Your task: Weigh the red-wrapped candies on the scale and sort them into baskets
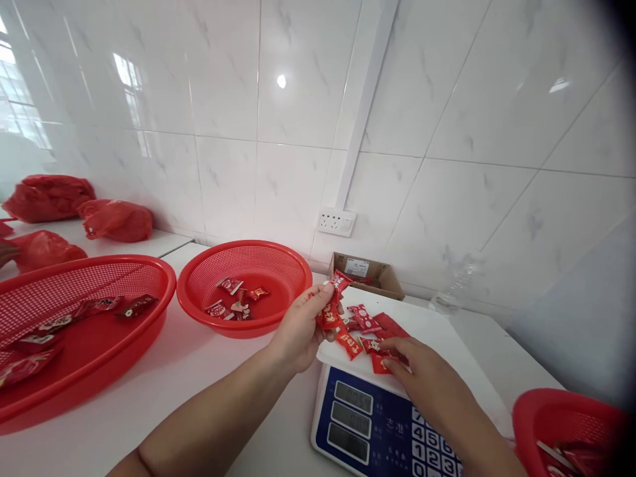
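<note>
My left hand [301, 331] is closed around a few red candy packets [332, 306], held just above the left edge of a white scale platform [437, 331]. My right hand [422, 374] rests on the platform with its fingers pinched on a red packet [381, 362]. More red packets [370, 324] lie scattered on the platform between the hands. The scale's blue front panel [377, 424] shows three displays and a keypad.
A small red mesh basket [246, 281] with a few packets stands left of the scale. A bigger red basket [74, 318] sits at far left, another [571, 424] at lower right. Red bags [116, 220], a cardboard box [370, 273] and a wall socket [336, 222] line the tiled wall.
</note>
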